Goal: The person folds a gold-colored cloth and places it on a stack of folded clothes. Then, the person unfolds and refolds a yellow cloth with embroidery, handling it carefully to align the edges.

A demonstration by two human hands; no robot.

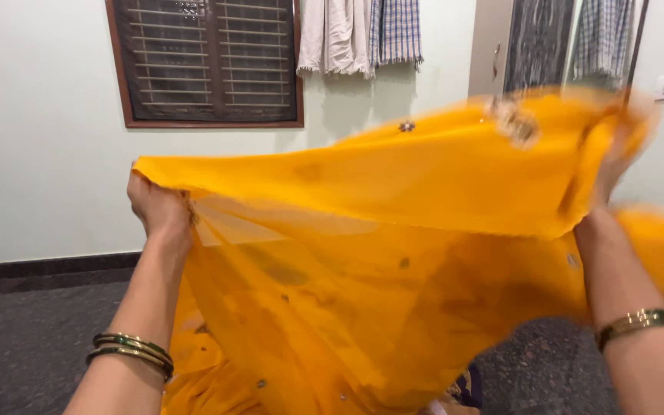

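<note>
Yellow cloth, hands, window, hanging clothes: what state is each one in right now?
Yellow cloth: lifted, spread between both hands, lower part hanging.
Left hand: shut on the cloth's edge.
Right hand: blurred, gripping the cloth's other end.
Window: barred; open or closed, cannot tell.
Hanging clothes: draped against the wall.

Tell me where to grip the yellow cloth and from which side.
Grip the yellow cloth along its top edge, near the two ends, coming from the near side. That edge is stretched almost level between the left hand and the right hand, while the rest hangs loose below in thin, see-through folds. A pinch on the taut edge likely keeps it spread; the right end is blurred.
</note>
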